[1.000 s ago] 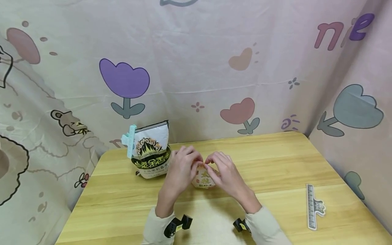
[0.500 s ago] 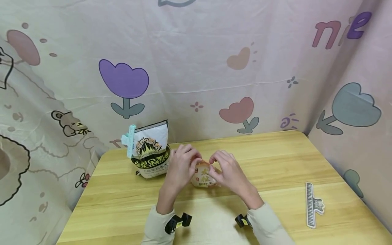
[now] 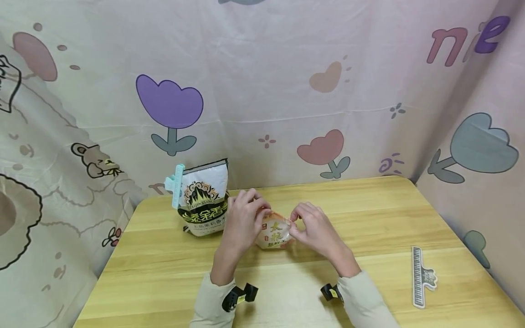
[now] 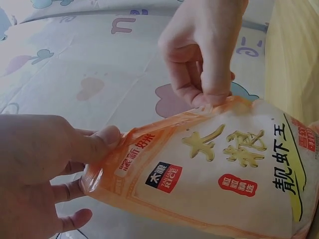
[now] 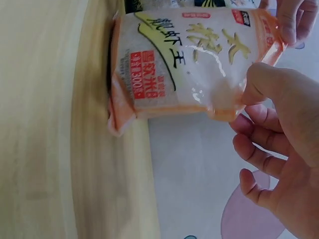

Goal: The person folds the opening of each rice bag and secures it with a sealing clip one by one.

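A small orange and white rice bag (image 3: 274, 232) stands on the table between the two hands. The left hand (image 3: 245, 218) pinches its upper left corner; in the left wrist view the left thumb and fingers (image 4: 107, 139) grip the orange edge of the bag (image 4: 219, 169). At the bag's upper right edge the right hand (image 3: 316, 230) pinches the film between thumb and forefinger, the other fingers loosely bent, as the right wrist view shows with the hand (image 5: 284, 119) and bag (image 5: 199, 59).
Left of the hands stands a larger white and black bag (image 3: 205, 200) with a light blue clip (image 3: 177, 187) on its upper left side. A grey and white clip (image 3: 419, 278) lies on the table (image 3: 369, 218) at the right. A patterned curtain (image 3: 254, 91) hangs behind.
The right hand has moved right, away from the left hand, along the bag's top edge. More of the bag's front shows between them. The left hand keeps its hold.
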`<action>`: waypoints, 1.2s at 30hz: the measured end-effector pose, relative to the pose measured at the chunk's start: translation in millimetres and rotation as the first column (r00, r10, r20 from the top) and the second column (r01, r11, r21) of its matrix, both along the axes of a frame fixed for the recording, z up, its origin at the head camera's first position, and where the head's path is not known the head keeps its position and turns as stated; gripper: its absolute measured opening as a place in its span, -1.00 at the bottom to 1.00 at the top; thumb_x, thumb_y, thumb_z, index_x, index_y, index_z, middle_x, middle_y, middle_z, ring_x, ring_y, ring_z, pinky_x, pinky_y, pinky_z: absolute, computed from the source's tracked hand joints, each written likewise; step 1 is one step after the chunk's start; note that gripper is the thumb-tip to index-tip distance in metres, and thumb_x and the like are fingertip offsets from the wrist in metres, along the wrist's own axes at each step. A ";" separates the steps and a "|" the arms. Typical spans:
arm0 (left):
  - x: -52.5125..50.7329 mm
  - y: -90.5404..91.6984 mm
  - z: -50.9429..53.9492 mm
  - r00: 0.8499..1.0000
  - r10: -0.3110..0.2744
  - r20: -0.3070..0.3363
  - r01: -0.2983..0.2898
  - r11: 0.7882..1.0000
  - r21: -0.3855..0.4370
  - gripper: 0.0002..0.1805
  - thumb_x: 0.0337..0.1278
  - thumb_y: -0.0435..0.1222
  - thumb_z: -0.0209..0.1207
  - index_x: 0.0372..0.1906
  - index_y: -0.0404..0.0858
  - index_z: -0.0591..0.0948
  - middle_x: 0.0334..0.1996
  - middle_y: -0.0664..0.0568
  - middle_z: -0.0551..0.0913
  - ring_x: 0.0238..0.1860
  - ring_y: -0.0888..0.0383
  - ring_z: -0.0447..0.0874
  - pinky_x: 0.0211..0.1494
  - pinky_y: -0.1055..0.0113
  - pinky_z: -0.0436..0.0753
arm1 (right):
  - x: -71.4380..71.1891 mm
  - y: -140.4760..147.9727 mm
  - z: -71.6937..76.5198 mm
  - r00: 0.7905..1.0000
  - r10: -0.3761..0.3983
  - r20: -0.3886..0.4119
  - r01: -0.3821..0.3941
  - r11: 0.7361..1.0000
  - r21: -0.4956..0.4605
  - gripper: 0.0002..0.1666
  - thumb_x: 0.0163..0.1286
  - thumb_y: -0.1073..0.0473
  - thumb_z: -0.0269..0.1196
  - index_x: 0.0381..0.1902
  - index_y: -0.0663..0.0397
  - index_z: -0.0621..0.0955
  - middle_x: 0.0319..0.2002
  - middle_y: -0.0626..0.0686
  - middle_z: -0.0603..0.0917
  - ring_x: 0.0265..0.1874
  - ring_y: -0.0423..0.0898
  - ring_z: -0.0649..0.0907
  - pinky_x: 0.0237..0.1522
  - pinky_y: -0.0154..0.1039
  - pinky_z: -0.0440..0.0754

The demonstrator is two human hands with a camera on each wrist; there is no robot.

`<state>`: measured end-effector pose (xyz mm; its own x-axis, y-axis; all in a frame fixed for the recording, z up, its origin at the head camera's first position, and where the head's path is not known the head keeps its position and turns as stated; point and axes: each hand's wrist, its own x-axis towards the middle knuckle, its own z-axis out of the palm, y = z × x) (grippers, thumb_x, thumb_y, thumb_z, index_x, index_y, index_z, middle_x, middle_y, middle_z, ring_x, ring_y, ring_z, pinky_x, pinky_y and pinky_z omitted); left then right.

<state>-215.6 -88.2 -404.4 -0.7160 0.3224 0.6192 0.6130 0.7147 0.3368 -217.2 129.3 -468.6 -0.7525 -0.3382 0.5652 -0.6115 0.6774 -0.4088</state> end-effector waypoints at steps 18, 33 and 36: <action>-0.5 -2.4 1.5 0.999 -0.004 0.033 0.003 1.000 0.014 -0.92 0.09 -0.32 0.47 -0.40 -0.11 0.75 -0.30 0.14 0.61 -0.12 0.07 0.53 0.03 0.01 0.45 | 1.8 -1.5 7.6 0.998 0.031 0.047 -0.030 0.999 -0.033 -0.75 0.21 0.27 0.36 -0.15 0.00 0.58 -0.24 -0.07 0.65 -0.21 -0.03 0.63 -0.11 -0.10 0.55; 4.6 7.2 2.0 0.998 -0.066 0.003 0.066 0.998 0.008 -0.91 0.04 -0.36 0.48 -0.39 -0.17 0.76 -0.31 0.13 0.62 -0.20 0.09 0.54 -0.07 0.07 0.46 | 9.7 -25.7 17.1 0.991 0.089 -0.096 -0.103 0.983 -0.154 -0.93 0.44 0.26 0.29 -0.16 0.06 0.60 -0.23 -0.07 0.65 -0.23 -0.03 0.65 -0.11 -0.11 0.57; 3.3 8.1 2.4 0.998 -0.067 0.005 0.067 0.998 0.004 -0.92 0.06 -0.36 0.47 -0.39 -0.17 0.76 -0.31 0.13 0.62 -0.20 0.08 0.55 -0.07 0.09 0.46 | 9.6 -26.0 17.3 0.992 0.077 -0.099 -0.091 0.985 -0.147 -0.93 0.44 0.28 0.29 -0.15 0.09 0.60 -0.22 -0.06 0.65 -0.21 -0.06 0.64 -0.10 -0.12 0.58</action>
<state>-212.4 -80.1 -402.0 -0.6960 0.3673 0.6169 0.6579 0.6705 0.3430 -207.5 103.3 -451.3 -0.6673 -0.3033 0.6802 -0.7033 0.5572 -0.4415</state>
